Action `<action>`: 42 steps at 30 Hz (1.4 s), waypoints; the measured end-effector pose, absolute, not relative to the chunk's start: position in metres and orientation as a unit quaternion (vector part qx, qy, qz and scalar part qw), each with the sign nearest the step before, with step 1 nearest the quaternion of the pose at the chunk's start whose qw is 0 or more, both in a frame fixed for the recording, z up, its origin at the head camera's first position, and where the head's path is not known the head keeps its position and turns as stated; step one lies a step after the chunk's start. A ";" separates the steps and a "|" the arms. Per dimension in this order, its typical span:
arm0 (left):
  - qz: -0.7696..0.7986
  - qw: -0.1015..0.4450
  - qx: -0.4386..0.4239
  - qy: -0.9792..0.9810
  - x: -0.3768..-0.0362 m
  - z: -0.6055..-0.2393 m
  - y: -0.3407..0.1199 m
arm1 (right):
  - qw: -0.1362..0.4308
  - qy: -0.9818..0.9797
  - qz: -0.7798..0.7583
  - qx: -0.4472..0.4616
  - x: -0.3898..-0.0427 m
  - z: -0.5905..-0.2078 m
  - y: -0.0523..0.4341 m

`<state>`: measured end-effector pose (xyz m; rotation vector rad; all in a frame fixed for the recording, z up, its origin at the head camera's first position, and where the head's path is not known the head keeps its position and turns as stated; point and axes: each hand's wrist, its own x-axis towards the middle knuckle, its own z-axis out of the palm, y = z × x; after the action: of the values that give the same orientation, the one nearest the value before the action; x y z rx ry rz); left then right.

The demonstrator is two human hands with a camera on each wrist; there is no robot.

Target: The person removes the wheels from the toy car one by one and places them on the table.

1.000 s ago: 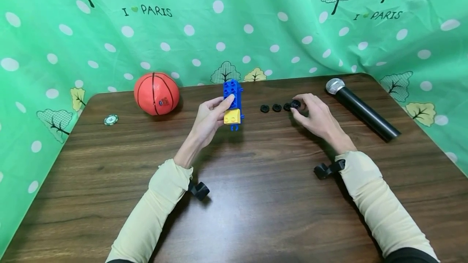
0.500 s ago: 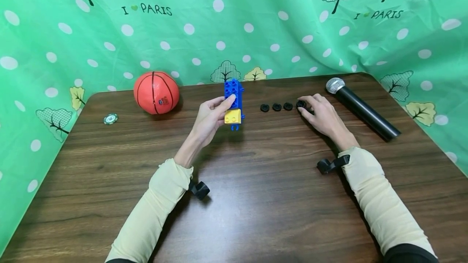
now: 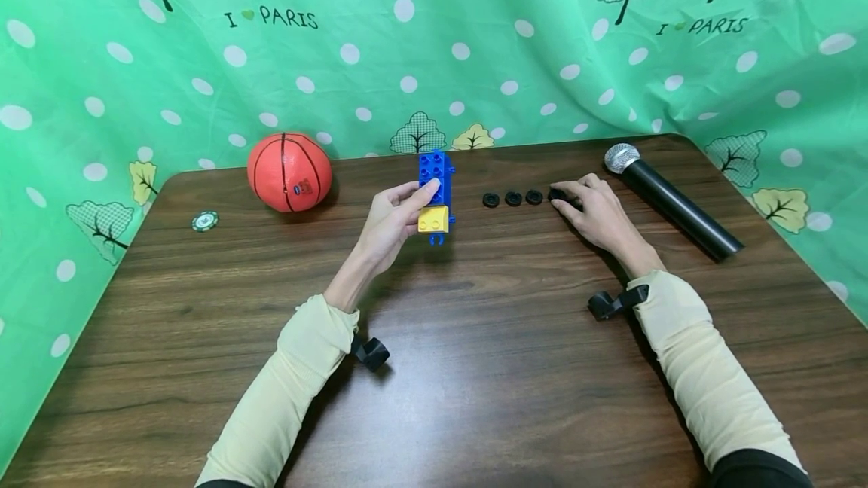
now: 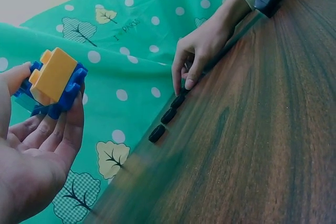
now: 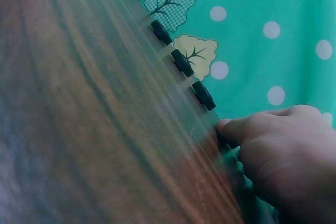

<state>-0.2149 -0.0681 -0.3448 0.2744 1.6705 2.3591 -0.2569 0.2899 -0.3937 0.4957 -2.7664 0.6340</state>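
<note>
My left hand holds a blue building-block toy body above the table, thumb on its studded top. A yellow brick sits on the near end, and small blue pegs stick out of the right side. In the left wrist view the fingers support the blue toy body from below. At the table's far side, my right hand pinches a small black toy wheel, mostly hidden by its fingers. Left of it, three matching black wheels lie flat in a row.
Close to the right hand lies a black microphone with a silver head. An orange-red toy basketball and a green-and-white poker chip rest at the left. Behind the wooden table hangs a green dotted curtain.
My right hand has moved slightly right and down with its wheel, bringing it to the table at the right end of the row. The left hand with the toy body has barely shifted.
</note>
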 end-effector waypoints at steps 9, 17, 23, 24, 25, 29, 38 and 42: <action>0.802 0.123 0.099 0.576 -0.212 -0.344 -0.066 | 0.131 -0.951 0.221 0.174 -0.254 -0.390 0.292; 0.787 0.137 0.105 0.593 -0.211 -0.345 -0.067 | 0.123 -0.952 0.239 0.148 -0.252 -0.388 0.292; 0.765 0.160 0.134 0.610 -0.210 -0.346 -0.067 | 0.187 -0.916 0.319 0.159 -0.244 -0.376 0.272; 0.760 0.165 0.141 0.613 -0.210 -0.347 -0.067 | 0.198 -0.904 0.336 0.175 -0.241 -0.373 0.265; 0.755 0.172 0.146 0.616 -0.210 -0.347 -0.067 | 0.210 -0.891 0.352 0.197 -0.239 -0.371 0.257; 0.724 0.199 0.166 0.640 -0.209 -0.349 -0.067 | 0.215 -0.839 0.409 0.286 -0.223 -0.361 0.220; 0.659 0.202 0.196 0.697 -0.206 -0.350 -0.073 | 0.165 -0.777 0.463 0.393 -0.186 -0.354 0.187; 0.648 0.205 0.213 0.702 -0.203 -0.349 -0.075 | 0.160 -0.787 0.444 0.396 -0.175 -0.359 0.181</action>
<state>-0.2030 -0.0747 -0.3491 0.5931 1.9575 1.8048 -0.1747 0.1812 -0.3588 1.1317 -2.2492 1.2682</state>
